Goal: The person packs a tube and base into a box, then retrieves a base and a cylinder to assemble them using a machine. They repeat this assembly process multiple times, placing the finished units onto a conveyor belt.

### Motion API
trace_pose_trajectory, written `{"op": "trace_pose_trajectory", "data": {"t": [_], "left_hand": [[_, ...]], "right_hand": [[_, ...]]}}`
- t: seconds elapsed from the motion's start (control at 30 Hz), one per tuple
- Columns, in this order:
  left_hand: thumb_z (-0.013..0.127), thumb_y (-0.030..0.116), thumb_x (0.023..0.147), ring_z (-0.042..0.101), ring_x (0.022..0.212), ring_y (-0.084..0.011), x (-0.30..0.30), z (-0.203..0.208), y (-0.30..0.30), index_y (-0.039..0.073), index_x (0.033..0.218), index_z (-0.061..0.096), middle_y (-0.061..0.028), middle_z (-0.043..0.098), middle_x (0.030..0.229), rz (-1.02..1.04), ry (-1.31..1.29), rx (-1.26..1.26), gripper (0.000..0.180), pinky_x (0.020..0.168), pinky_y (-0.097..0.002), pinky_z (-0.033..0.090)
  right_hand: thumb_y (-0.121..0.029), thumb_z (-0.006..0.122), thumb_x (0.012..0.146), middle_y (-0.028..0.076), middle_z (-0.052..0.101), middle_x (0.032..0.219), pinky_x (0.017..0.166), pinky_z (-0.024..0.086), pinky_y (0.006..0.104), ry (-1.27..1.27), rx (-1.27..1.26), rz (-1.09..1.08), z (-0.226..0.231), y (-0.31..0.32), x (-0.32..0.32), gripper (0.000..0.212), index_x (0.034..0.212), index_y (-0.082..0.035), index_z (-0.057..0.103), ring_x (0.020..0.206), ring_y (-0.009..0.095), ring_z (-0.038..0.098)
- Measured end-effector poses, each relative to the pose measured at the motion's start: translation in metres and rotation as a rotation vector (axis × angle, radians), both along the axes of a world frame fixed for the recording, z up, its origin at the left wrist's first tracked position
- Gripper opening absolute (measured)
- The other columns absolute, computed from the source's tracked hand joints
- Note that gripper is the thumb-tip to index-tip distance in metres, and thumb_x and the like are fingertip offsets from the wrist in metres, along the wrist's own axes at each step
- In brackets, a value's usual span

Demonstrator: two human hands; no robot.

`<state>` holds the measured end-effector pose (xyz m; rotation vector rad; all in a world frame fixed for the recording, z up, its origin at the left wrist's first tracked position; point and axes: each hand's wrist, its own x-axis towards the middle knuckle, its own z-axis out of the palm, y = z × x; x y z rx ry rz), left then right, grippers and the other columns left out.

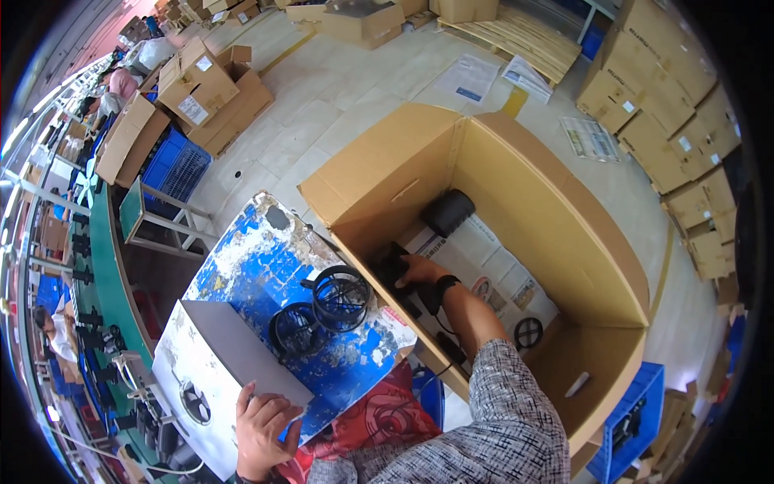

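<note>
My right hand (pixel 421 273) reaches down into a large open cardboard box (pixel 524 189) with its fingers closed around a dark black part (pixel 390 263); its exact kind is hard to make out. A black cylindrical part (pixel 448 213) lies farther back on the box floor, and a small round black spoked piece (pixel 528 332) lies to the right of my forearm. At the lower left, my left hand (pixel 264 427) is open, fingers apart, at the near edge of a white box (pixel 234 347). Two black ring-shaped cages (pixel 342 298) (pixel 295 329) sit on the worn blue-and-white tabletop (pixel 258 262) between the boxes.
Printed paper (pixel 501 274) lines the cardboard box's floor. A blue crate (pixel 633 427) stands at the lower right. Stacked cartons (pixel 661 89) rise at the far right, with a wooden pallet (pixel 516 40) behind. Along the left runs a green workbench (pixel 113 274) with people nearby.
</note>
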<state>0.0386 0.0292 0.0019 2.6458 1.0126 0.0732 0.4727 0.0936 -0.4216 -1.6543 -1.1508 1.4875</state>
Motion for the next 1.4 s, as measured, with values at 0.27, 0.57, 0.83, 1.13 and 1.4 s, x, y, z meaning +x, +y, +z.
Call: {"op": "trace_pose_trajectory", "data": {"t": [0.27,0.57,0.83,1.13,1.4], "left_hand": [[0.082,0.012,0.074,0.072,0.104,-0.0222,-0.005,0.0,-0.003,0.017,0.094,0.082,-0.0011,0.074,0.095,-0.007,-0.021,0.003,0.02,0.125,-0.0564,0.037],[0.082,0.013,0.075,0.071,0.106,-0.0218,-0.007,0.003,0.002,0.018,0.096,0.083,-0.0007,0.074,0.097,-0.039,-0.054,-0.001,0.022,0.124,-0.0563,0.038],[0.08,0.01,0.075,0.07,0.112,-0.0248,-0.001,0.0,-0.006,0.015,0.102,0.082,-0.0026,0.074,0.106,-0.14,-0.105,0.131,0.028,0.125,-0.0568,0.038],[0.05,0.047,0.116,0.058,0.142,-0.0291,0.138,-0.122,-0.056,0.01,0.156,0.052,-0.0071,0.062,0.151,0.352,-1.552,-1.485,0.055,0.125,-0.0495,0.039],[0.053,0.045,0.116,0.055,0.145,-0.0255,0.085,-0.15,-0.068,0.017,0.16,0.047,-0.0049,0.059,0.156,0.414,-1.754,-1.685,0.052,0.122,-0.048,0.043]], "right_hand": [[-0.022,0.096,0.069,0.015,0.081,0.115,0.099,0.057,0.0409,-0.018,0.037,-0.016,0.043,-0.001,-0.004,0.062,0.125,-0.006,0.077,0.109,0.03,0.076],[-0.018,0.096,0.069,0.009,0.081,0.109,0.094,0.057,0.0358,-0.117,-0.014,-0.122,0.125,-0.044,0.002,0.062,0.127,-0.006,0.077,0.1,0.02,0.074],[-0.016,0.096,0.071,0.009,0.08,0.11,0.094,0.056,0.0346,-0.175,0.208,-0.188,0.309,-0.106,-0.003,0.063,0.131,-0.008,0.077,0.1,0.018,0.073],[-0.022,0.09,0.077,0.013,0.077,0.095,0.086,0.051,0.0474,-1.122,0.571,0.21,0.414,-0.136,-0.095,0.061,0.134,-0.008,0.075,0.095,0.029,0.068],[-0.013,0.076,0.085,0.006,0.069,0.085,0.079,0.042,0.0437,-1.031,0.875,0.422,0.365,-0.156,-0.169,0.048,0.132,-0.012,0.075,0.093,0.027,0.062]]}}
